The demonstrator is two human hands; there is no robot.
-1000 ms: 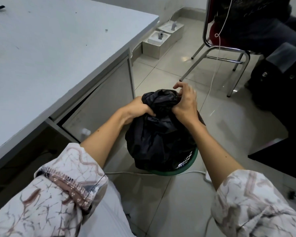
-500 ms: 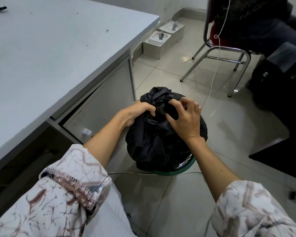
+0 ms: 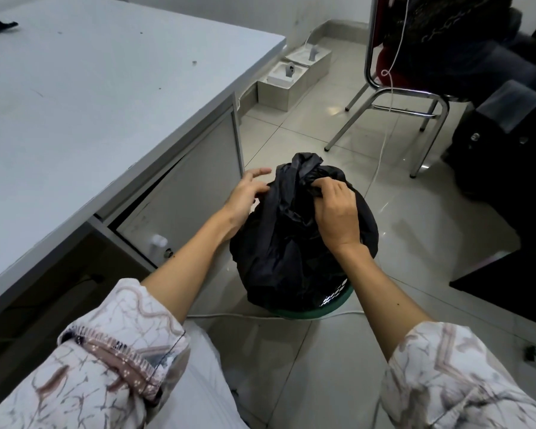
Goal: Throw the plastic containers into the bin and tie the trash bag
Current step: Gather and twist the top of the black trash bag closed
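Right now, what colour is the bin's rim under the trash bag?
Green rim of the bin, seen in the head view.

Grey desk [image 3: 90, 97] on the left, 2 white boxes [image 3: 294, 77] by the wall, metal-legged chair [image 3: 396, 97], white cable [image 3: 381, 156]

The black trash bag [image 3: 291, 243] sits in a round green bin [image 3: 328, 309] on the floor, at about 3 o'clock from the table leg. Its top is bunched up into a crumpled knot (pointing to 12 o'clock). The bag looks full and puffy.
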